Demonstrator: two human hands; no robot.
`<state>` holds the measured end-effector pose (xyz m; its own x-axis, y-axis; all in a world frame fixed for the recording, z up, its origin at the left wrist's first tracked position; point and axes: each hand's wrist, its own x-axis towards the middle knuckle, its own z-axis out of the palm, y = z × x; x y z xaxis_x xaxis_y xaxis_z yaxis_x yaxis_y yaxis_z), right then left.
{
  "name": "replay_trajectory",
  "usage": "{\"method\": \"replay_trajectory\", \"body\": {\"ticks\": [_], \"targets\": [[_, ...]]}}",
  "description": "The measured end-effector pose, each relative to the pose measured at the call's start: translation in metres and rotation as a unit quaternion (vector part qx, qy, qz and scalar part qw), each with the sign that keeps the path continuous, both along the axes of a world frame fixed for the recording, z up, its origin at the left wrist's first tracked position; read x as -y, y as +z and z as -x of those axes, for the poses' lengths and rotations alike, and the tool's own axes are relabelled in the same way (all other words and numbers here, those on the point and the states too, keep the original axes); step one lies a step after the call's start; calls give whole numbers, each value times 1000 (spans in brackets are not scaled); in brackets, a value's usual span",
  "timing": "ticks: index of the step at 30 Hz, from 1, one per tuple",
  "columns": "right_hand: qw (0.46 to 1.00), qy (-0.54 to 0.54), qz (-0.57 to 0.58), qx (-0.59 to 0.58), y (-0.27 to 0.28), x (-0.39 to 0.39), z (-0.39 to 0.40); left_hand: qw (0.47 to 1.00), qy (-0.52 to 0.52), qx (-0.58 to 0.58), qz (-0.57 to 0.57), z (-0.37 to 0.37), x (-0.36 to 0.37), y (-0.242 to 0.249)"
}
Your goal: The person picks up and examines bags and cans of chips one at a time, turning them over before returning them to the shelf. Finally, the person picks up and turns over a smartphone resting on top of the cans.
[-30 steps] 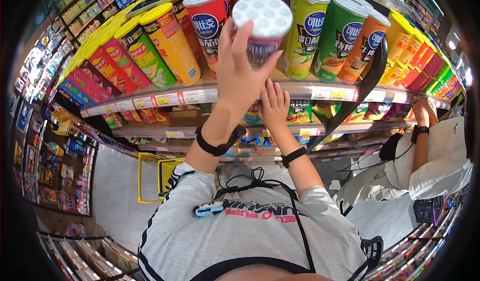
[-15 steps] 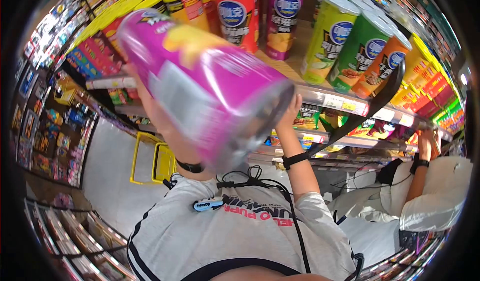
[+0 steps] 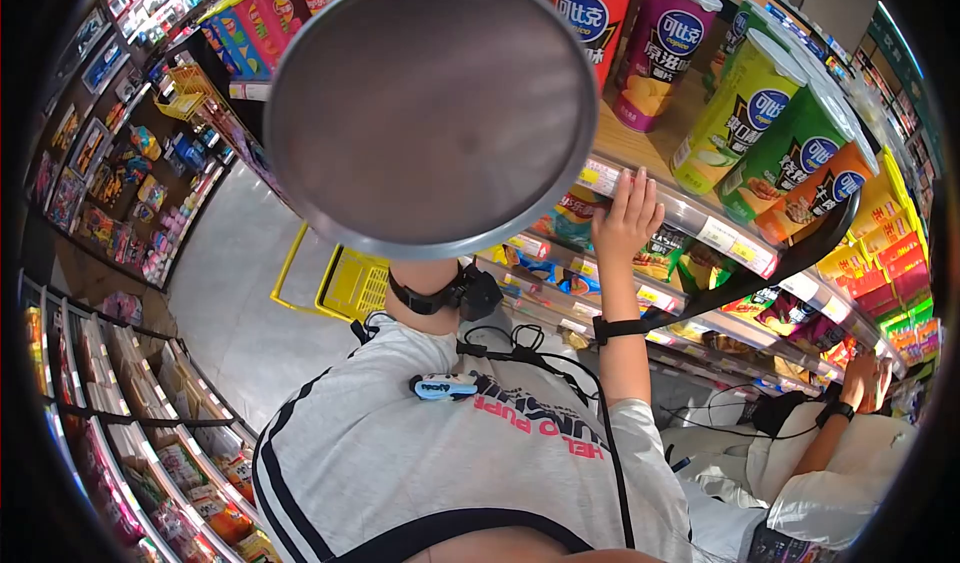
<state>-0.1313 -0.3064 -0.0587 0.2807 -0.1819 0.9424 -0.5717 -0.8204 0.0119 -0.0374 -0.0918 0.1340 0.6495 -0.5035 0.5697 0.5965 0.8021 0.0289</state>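
A purple can of potato chips hangs close in front of the camera, with its round grey-brown end [image 3: 430, 113] facing me. My left forearm runs up behind it. The can covers my left hand, which appears to hold it from behind. My right hand [image 3: 628, 221] lies flat against the front edge of the shelf [image 3: 690, 218], fingers stretched out and holding nothing. Above this hand a purple chip can [image 3: 665, 48] stands upright. To its right are a lime-yellow can [image 3: 735, 118], a green can [image 3: 790, 163] and an orange can [image 3: 822, 198].
A red can [image 3: 592, 13] stands behind the held one. Bagged snacks [image 3: 660, 253] fill lower shelves. A black strap [image 3: 790, 263] runs from my right wrist. A yellow basket [image 3: 350, 283] is on the floor at left. Another person's hands [image 3: 868, 383] are at the right.
The held can has tipped so its end faces the camera, moving up and left. My right hand shows flat on the shelf edge. The view has shifted left, so the shelf appears further right.
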Motion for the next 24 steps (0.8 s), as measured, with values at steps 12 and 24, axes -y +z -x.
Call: {"method": "replay_trajectory", "body": {"ticks": [12, 24], "targets": [[1000, 5, -4, -5, 2, -1, 0, 990, 94, -3, -103, -8, 6, 3], [1000, 5, 24, -5, -2, 4, 0, 792, 551, 236, -115, 25, 54, 17]]}}
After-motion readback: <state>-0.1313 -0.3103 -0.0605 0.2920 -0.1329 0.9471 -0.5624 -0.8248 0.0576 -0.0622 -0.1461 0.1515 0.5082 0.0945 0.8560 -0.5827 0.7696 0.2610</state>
